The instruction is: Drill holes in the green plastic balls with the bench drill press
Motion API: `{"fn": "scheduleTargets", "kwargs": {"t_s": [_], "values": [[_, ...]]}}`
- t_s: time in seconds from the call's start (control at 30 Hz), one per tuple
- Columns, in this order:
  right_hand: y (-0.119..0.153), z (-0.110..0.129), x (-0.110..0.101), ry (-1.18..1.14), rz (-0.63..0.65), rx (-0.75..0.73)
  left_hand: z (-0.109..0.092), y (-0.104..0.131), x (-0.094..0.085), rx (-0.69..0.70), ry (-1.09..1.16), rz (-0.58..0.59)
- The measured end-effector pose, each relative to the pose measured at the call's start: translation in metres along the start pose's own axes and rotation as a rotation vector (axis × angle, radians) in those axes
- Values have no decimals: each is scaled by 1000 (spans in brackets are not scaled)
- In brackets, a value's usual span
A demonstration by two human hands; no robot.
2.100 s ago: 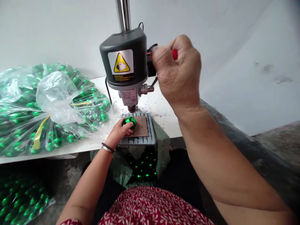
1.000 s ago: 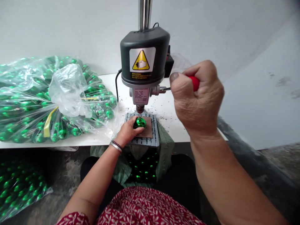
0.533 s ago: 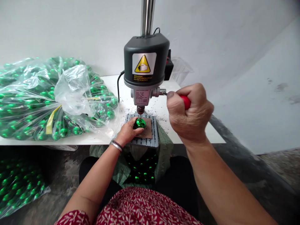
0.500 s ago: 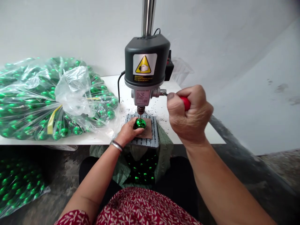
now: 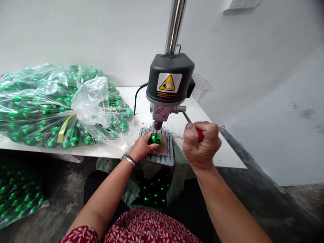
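My left hand (image 5: 142, 146) pinches a shiny green ball ornament (image 5: 155, 138) against a brown board (image 5: 163, 145) on the slotted grey base (image 5: 169, 158) of a drill press (image 5: 170, 79). Straight above the ball sits the drill chuck (image 5: 158, 125); whether the bit touches the ball I cannot tell. My right hand (image 5: 201, 143) is wrapped around the red knob (image 5: 200, 135) of the feed lever (image 5: 187, 116), to the right of the machine.
A tied clear bag (image 5: 50, 111) of green balls covers the white table's (image 5: 222, 152) left side. Dark shavings lie around the base. Below hangs a green woven sack (image 5: 179, 165) with more balls. Another bag (image 5: 19, 192) of balls sits on the floor at left.
The lever has swung, with my right hand still gripping its knob. The view has tilted, so machine and table appear lower and farther right. My left hand still holds the ball.
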State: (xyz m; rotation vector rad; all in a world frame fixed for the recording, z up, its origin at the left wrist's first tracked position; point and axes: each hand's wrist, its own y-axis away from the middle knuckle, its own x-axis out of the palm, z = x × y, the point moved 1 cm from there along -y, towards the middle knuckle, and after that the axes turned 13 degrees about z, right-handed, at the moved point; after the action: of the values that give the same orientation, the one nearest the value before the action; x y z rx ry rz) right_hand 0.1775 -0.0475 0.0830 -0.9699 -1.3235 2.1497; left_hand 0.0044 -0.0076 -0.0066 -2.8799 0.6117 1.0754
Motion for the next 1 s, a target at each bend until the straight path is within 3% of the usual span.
{"fn": "scheduleTargets", "kwargs": {"t_s": [0.13,0.23,0.37,0.43,0.57,0.7,0.8,0.9,0.93,1.0], "values": [[-2,0,2,-39,-15,27,0,-1,1,-7,33,-16],[-41,3,0,-80,-46,108,0,-1,2,-12,66,-22],[-103,2,-2,-210,169,481,0,4,4,36,83,-10],[-118,1,-1,-184,212,574,0,11,5,95,69,4],[-119,0,0,-191,202,594,5,36,5,269,1,24],[-113,-2,1,-197,165,577,19,75,-12,317,-43,-112],[-112,-6,2,-196,149,543,36,92,-39,217,-103,-374],[-111,-9,4,-208,122,485,50,83,-74,-35,-292,-628],[-110,-9,5,-209,118,479,53,74,-85,-125,-386,-603],[-109,-10,5,-200,118,493,56,53,-101,-286,-575,-387]]}}
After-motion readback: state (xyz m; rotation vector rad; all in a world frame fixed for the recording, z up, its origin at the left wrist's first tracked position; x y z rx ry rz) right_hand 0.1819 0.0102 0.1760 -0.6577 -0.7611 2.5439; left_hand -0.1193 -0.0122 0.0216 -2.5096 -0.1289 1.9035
